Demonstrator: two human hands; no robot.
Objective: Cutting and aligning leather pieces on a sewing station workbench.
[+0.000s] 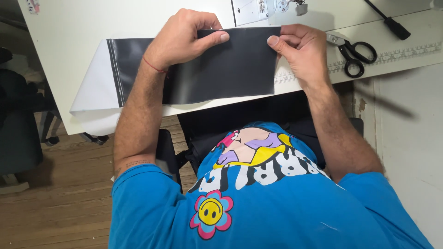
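Black fabric [221,69], one glossy strip with a white underside showing at its far left end, lies across the near edge of the desk [69,41], its top edge lifted between both hands. Left hand [182,39] has a narrow grip, thumb pressed over the upper edge with fingers curled behind; right hand [302,50] pinches the right corner the same way, thumb on top. To fold or align this edge well, I judge both pinches should stay level and the strip taut between them, so the crease runs straight along its length. One pair of black-handled scissors [353,53] rests just right of the right hand, beside a printed ruler strip on the desk. One sewing machine [267,9], likely, sits behind the fabric, though only its base shows.
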